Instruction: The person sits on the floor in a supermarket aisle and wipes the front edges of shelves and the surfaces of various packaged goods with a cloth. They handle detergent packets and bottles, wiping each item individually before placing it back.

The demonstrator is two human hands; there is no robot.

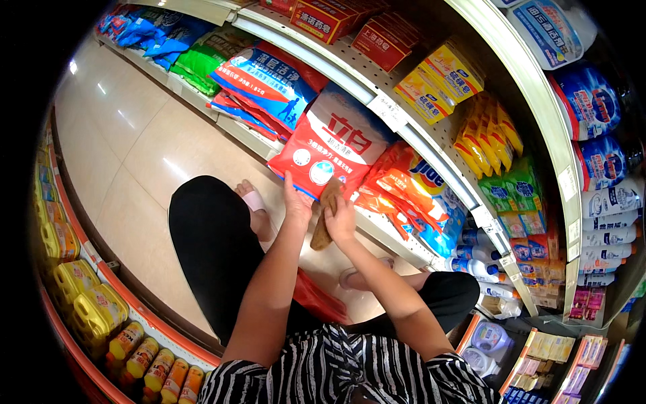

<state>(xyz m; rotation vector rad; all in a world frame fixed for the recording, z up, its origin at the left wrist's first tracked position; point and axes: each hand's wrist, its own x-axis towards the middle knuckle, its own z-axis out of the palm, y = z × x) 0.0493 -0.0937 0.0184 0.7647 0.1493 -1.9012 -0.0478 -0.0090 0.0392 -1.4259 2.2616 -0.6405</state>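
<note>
A red and white bag of laundry powder (335, 146) lies on the bottom shelf before me, its near end at the shelf's edge. My left hand (298, 202) is at the bag's lower left corner, palm up, with the thumb along the front; its fingers are partly hidden under the bag. My right hand (340, 217) grips a brown cloth (323, 235), which hangs below it and touches the lower edge of the bag. To the right lie orange Tide bags (404, 182); to the left is a blue and red powder bag (272, 86).
Above the bags runs a shelf edge (429, 146) with price tags, bearing boxed soaps (439, 81). Bottles (588, 101) stand on the shelves at right. Behind me on the left is a shelf with yellow jugs (101, 308). My knees flank a red item (320, 298) on the tiled floor (136, 146).
</note>
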